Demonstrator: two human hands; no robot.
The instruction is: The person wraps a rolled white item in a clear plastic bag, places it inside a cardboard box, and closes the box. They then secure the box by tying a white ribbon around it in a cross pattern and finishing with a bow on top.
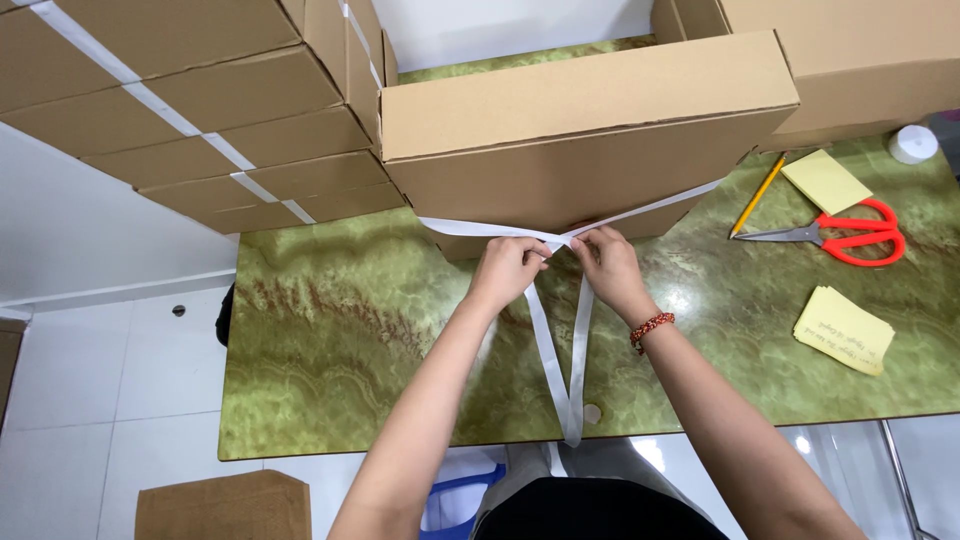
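A brown cardboard box point(585, 130) stands on the green marbled table point(330, 340), with a white strap point(565, 350) wrapped around its front. The strap's two ends cross at the box's lower front edge and hang down toward me. My left hand point(508, 268) pinches the strap just left of the crossing. My right hand point(607, 262), with a red bead bracelet on its wrist, pinches it just right of the crossing. Both hands touch the box's front face.
A stack of strapped cardboard boxes point(210, 110) fills the back left; another box point(860, 60) sits back right. Red-handled scissors point(850, 235), a yellow pencil point(758, 195), two yellow note pads point(843, 330) and a white tape roll point(913, 143) lie at right. A carton point(225, 505) stands on the floor.
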